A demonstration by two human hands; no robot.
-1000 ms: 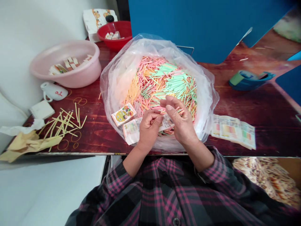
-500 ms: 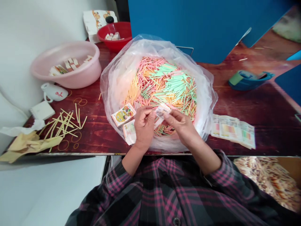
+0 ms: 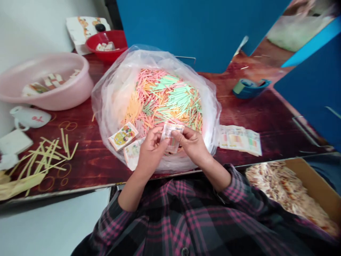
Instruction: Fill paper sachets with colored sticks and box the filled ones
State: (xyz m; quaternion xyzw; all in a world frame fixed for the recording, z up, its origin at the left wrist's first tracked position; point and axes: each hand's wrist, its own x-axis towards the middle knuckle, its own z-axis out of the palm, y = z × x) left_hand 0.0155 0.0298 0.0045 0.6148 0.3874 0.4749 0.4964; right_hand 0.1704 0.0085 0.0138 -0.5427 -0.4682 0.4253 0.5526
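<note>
My hands are together over the near edge of a clear plastic bag (image 3: 114,96), which is heaped with thin pink, green and yellow sticks (image 3: 165,99). Between them, my left hand (image 3: 150,151) and my right hand (image 3: 191,144) pinch a small printed paper packet (image 3: 170,131). Just left of my left hand, a cartoon-printed card (image 3: 124,136) and a second printed packet (image 3: 132,153) rest on the bag. The packet's lower part is partly hidden by my fingers.
A dark red wooden table (image 3: 266,124) carries a pink basin (image 3: 45,99) of packets, a red bowl (image 3: 106,53), a white mug (image 3: 30,118), loose yellow sticks (image 3: 45,156), printed sheets (image 3: 238,140) and a teal tape dispenser (image 3: 249,89). A cardboard box (image 3: 311,181) sits lower right.
The whole view has swung, so the table contents sit further left and more of the box shows. My hands have drawn closer together around the packet.
</note>
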